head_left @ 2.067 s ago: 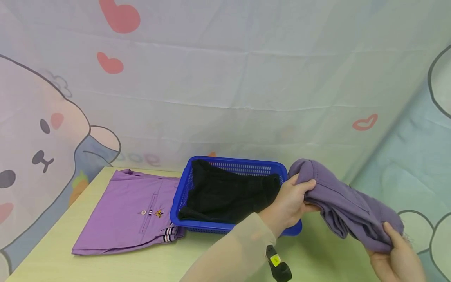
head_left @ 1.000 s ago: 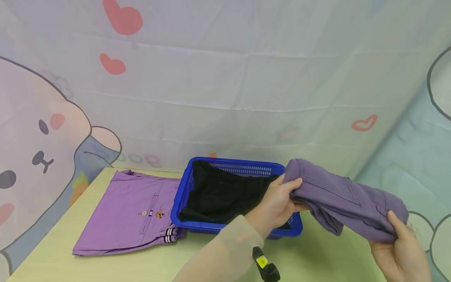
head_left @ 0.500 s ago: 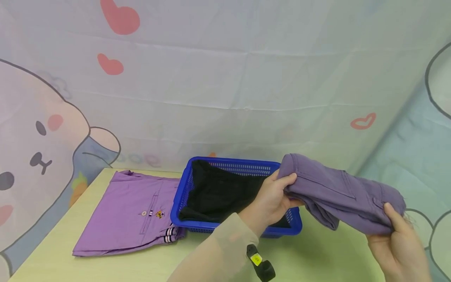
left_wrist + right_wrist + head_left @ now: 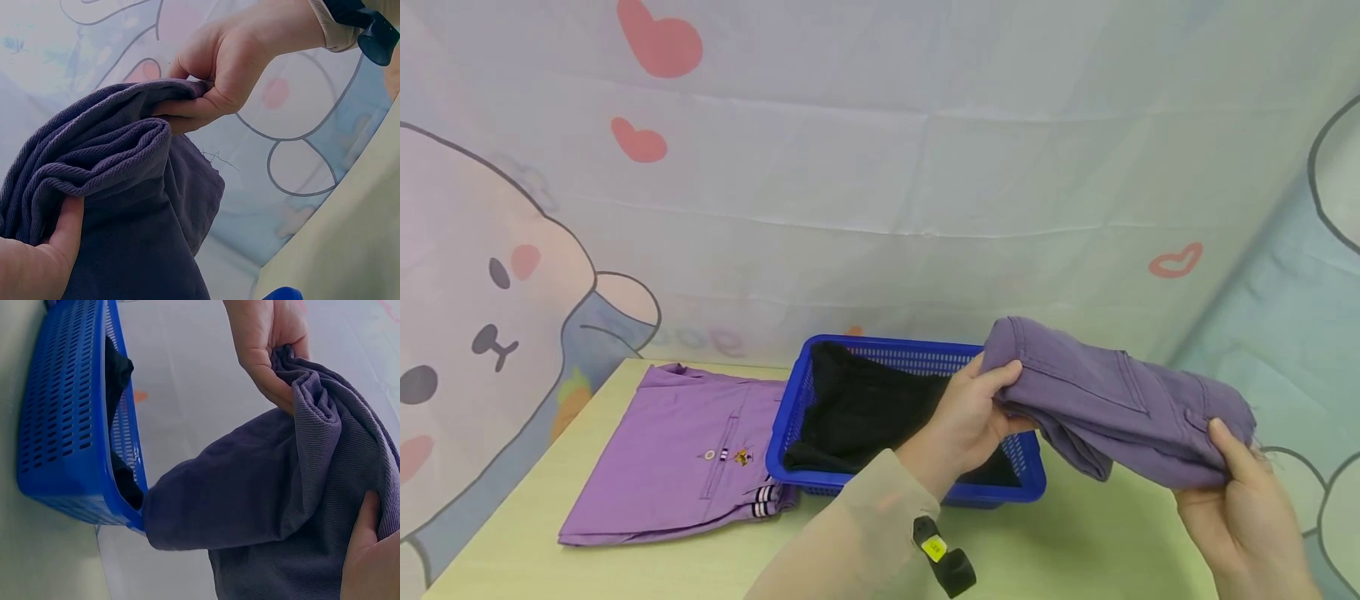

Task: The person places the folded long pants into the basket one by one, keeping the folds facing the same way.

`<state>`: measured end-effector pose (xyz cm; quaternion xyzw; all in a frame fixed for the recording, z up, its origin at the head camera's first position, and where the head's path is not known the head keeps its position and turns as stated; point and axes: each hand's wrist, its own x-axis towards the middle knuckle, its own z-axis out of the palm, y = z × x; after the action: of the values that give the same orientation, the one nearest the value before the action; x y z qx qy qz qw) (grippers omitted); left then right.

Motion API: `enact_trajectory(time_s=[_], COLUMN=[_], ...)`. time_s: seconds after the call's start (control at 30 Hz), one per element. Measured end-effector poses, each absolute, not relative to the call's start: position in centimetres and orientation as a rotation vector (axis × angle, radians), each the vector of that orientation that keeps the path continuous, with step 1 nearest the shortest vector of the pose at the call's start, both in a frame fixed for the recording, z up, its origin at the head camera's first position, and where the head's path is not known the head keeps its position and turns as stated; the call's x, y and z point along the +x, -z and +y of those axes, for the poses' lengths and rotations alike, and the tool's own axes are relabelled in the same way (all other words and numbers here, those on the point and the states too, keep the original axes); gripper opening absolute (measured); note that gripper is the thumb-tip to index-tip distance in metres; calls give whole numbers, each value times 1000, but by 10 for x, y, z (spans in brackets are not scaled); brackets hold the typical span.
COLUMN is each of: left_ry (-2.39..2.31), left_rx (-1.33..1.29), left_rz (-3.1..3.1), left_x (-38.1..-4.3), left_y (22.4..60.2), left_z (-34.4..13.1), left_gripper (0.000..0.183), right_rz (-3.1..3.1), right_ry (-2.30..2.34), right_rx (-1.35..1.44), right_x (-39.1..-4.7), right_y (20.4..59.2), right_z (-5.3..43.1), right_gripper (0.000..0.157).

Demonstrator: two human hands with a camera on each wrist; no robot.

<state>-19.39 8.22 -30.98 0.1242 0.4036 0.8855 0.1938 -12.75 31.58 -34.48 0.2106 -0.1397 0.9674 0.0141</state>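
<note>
A thick bundle of folded purple denim pants (image 4: 1082,400), with pocket seams and a frayed edge, is held up in the air over the table. My left hand (image 4: 962,421) grips its left end, thumb on top and fingers underneath, in front of the basket. At the other end my right hand (image 4: 1247,508) pinches the cloth near the frayed edge, thumb above and fingers below. Several stacked layers of the pants (image 4: 94,156) show in the left wrist view. In the right wrist view one fold of the pants (image 4: 219,487) droops beside the basket's rim.
A blue perforated basket (image 4: 782,433) holds a folded black garment (image 4: 865,408). Left of it, a flat folded lilac garment (image 4: 662,458) with striped trim lies on the pale table (image 4: 722,567), its right edge by the basket. A cartoon-printed curtain (image 4: 925,167) hangs behind.
Both hands have carried the purple pants slightly left and up, so the left hand now overlaps more of the basket. The bundle lies more level. Basket and lilac garment have stayed put.
</note>
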Motion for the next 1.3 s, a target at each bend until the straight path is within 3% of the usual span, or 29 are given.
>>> enact_trajectory(time_s=[1.3], left_ry=[-2540], left_rx=[381], left_rz=[1149], left_x=[-189], left_y=[302], left_z=[34], left_gripper=[35], right_rz=[-711], right_ry=[-3044], right_rx=[571], right_x=[-139], right_y=[321], right_z=[278], right_gripper=[31])
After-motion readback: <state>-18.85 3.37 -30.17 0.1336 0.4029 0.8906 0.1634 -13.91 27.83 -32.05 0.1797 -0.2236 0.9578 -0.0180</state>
